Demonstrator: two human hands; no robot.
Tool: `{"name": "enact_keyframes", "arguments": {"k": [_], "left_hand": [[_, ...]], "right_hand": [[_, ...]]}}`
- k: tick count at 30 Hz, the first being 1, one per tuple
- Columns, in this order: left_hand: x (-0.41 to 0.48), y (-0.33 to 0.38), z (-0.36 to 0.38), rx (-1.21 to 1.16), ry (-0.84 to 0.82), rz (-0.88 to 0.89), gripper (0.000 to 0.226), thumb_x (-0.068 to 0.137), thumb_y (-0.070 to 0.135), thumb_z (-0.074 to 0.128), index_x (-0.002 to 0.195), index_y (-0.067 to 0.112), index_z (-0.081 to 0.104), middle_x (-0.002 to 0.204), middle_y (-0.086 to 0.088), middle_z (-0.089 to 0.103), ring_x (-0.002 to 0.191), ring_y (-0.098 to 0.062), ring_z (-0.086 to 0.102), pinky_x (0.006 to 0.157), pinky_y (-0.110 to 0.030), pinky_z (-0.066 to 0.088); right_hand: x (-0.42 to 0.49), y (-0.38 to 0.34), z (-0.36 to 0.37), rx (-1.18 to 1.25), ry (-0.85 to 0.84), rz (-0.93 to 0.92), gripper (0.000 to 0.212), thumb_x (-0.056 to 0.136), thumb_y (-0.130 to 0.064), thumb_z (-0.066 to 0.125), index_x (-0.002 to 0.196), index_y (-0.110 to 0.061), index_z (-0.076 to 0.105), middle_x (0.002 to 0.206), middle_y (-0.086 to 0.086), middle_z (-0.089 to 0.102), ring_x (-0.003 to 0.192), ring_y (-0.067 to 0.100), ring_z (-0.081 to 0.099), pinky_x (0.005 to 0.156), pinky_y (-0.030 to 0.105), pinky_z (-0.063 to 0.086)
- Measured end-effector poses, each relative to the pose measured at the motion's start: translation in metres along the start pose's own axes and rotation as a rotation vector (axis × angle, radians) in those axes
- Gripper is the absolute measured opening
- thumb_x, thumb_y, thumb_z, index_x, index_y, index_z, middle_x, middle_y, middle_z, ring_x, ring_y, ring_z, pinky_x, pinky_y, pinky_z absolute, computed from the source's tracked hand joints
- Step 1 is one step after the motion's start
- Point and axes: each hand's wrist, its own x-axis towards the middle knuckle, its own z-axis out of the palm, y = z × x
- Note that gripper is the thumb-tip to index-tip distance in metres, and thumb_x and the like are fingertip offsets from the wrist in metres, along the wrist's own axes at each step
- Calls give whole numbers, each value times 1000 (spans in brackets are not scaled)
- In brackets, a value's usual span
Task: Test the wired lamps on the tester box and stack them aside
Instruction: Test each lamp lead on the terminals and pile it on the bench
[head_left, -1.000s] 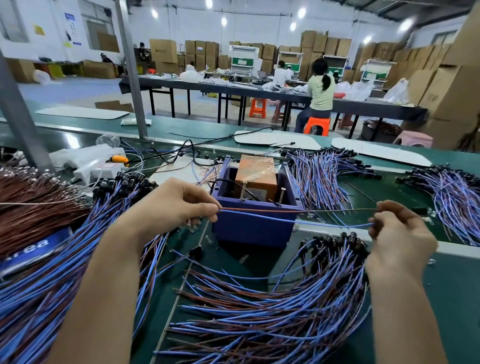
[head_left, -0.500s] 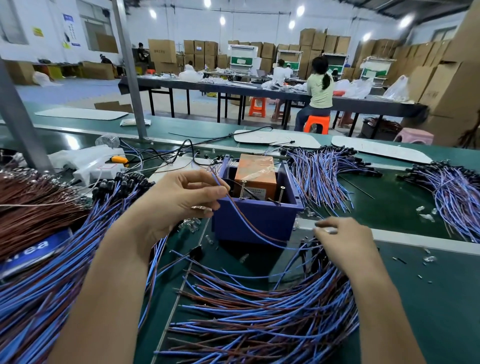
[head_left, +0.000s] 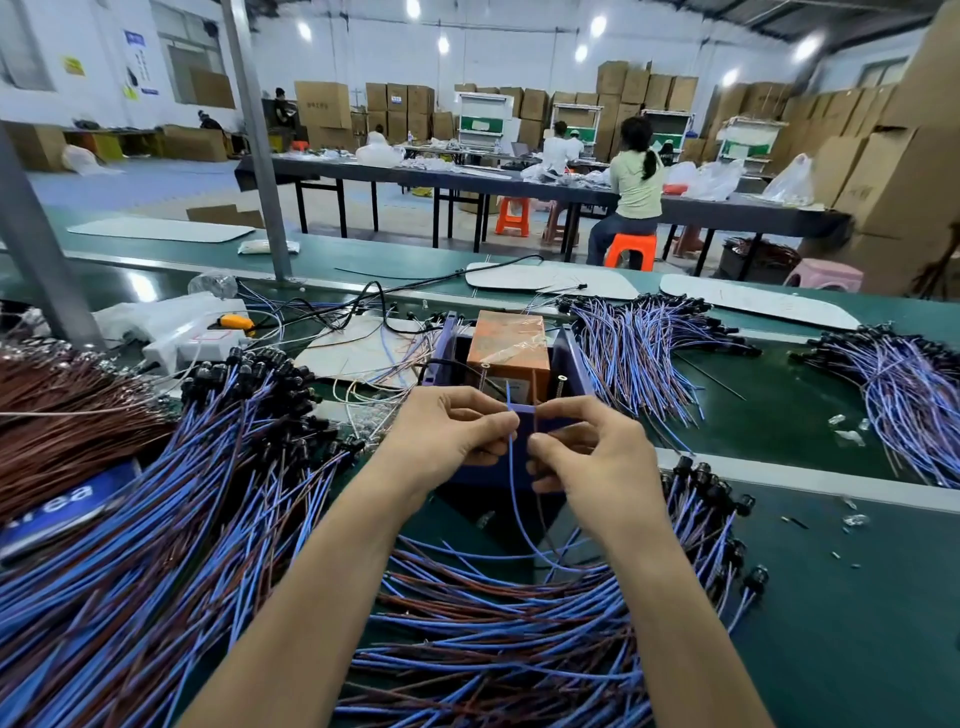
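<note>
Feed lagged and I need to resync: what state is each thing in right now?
Left hand: pinches thin blue lamp wire, end upright.
Right hand: curled beside it; grip unclear.
Blue plastic tester box: open-topped, orange block inside.
Two metal screws: upright, untouched.
Near heap of blue-brown wired lamps: loose, unbundled.

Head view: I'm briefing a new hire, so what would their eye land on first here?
Heaps of blue-and-brown wired lamps fan across the green bench, left, front and right. At centre the left hand pinches a blue wire upright, the right hand close beside it, before the purple tester box holding an orange block.
</note>
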Motion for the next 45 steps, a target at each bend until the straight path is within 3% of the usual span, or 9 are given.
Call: {"name": "enact_keyframes", "arguments": {"k": [9, 18, 30, 35, 39, 42, 45], "left_hand": [[9, -16, -10, 68, 114, -135, 17, 89, 9, 64, 73, 4, 67, 57, 0, 64, 40, -2, 52, 46, -15, 49], [11, -18, -12, 74, 126, -138, 18, 90, 10, 64, 73, 5, 68, 60, -2, 65, 41, -4, 52, 46, -15, 48], [11, -18, -16, 99, 99, -124, 17, 90, 12, 64, 75, 6, 70, 61, -1, 67, 44, -5, 54, 48, -16, 49], [7, -7, -22, 94, -22, -92, 15, 90, 15, 64, 78, 8, 71, 65, 0, 69, 50, -4, 57, 52, -15, 50], [3, 5, -36, 83, -78, -73, 17, 91, 20, 61, 81, 11, 72, 74, -5, 73, 56, -5, 61, 57, -16, 53], [5, 1, -59, 321, 28, -99, 16, 92, 11, 61, 81, 6, 71, 71, -7, 71, 55, -9, 61, 55, -16, 52], [10, -15, -79, 958, 45, -179, 12, 87, 10, 64, 93, 10, 74, 89, -8, 72, 79, -19, 67, 70, -21, 50]], "right_hand": [[6, 11, -16, -255, -23, 161, 20, 84, 8, 57, 93, -9, 60, 73, 14, 66, 41, 14, 63, 38, 19, 48], [7, 11, -18, -251, -51, 207, 18, 86, 5, 57, 97, -9, 59, 74, 15, 67, 36, 12, 60, 36, 18, 45], [7, 9, -18, -240, -71, 182, 18, 86, 3, 59, 97, -12, 59, 80, 14, 65, 45, 14, 66, 41, 20, 50], [2, 9, -10, -195, -327, 135, 19, 85, 1, 58, 92, -14, 68, 66, 2, 67, 45, 12, 60, 43, 22, 47], [-2, 9, -2, -166, -596, 151, 15, 89, -9, 61, 97, -18, 71, 86, 4, 75, 51, 14, 59, 49, 23, 45], [-4, 9, -3, -262, -717, 137, 18, 89, -14, 61, 99, -21, 74, 80, 0, 74, 52, 11, 58, 46, 19, 42], [-6, 8, -5, -375, -791, 107, 17, 91, -22, 63, 100, -28, 76, 63, -14, 68, 55, 7, 60, 50, 18, 44]]}}
